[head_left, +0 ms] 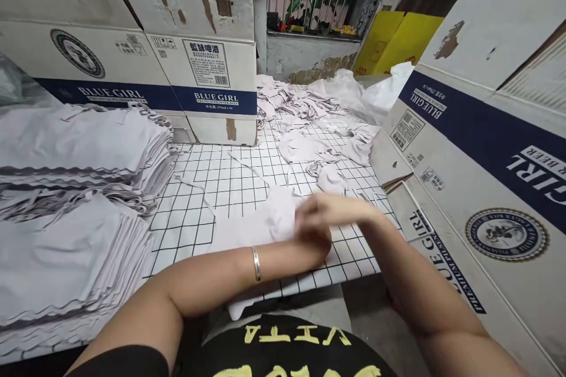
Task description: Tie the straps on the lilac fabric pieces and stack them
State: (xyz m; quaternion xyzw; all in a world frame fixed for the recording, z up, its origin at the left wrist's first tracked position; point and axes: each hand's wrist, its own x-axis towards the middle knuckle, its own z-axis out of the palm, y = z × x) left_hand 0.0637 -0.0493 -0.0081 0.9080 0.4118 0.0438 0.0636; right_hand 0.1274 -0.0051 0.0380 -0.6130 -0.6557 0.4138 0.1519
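Observation:
A pale pink strappy garment [252, 225] lies spread on the table in front of me, its thin straps stretching away from me. My left hand [315, 244], below a silver bracelet, is at the garment's right side with the wrist bent inward. My right hand [325, 210] crosses just above it, touching or nearly touching it, and is smeared by motion. Fingers of both hands are blurred or overlapped, so I cannot make out what they hold. Part of the garment hangs over the table's front edge below my left forearm.
Two stacks of similar garments [66, 247] stand at the left. White beer cartons [212, 123] wall the back left, and another carton [442, 147] leans along the right. Loose garments [305, 144] and clear plastic bags [342, 91] lie heaped at the back of the grid-patterned table [194, 159].

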